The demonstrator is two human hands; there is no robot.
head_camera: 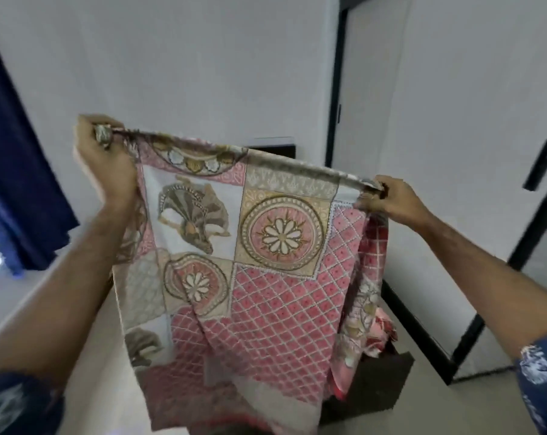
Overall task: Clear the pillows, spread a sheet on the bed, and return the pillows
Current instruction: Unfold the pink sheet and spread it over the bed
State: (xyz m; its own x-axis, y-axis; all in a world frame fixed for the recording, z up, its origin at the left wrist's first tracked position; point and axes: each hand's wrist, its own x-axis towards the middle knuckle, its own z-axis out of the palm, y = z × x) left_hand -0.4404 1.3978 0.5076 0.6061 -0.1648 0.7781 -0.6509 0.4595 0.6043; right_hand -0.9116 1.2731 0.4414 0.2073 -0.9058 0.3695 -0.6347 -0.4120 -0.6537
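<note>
A patterned sheet (266,277) in pink, beige and white, with floral medallions and a diamond grid, hangs in front of me. Its top edge is stretched between my two hands. My left hand (105,161) grips the upper left corner, raised higher. My right hand (391,199) pinches the top edge on the right, lower down. The cloth falls in folds and hides what lies below it. No pillows are in view. A dark surface (388,365) shows under the sheet's lower right.
White walls (203,73) stand ahead. A dark blue curtain (18,171) hangs at the left by a bright window. White wardrobe doors (454,120) with black frames and a black handle (542,164) fill the right side. Pale floor shows at the lower left.
</note>
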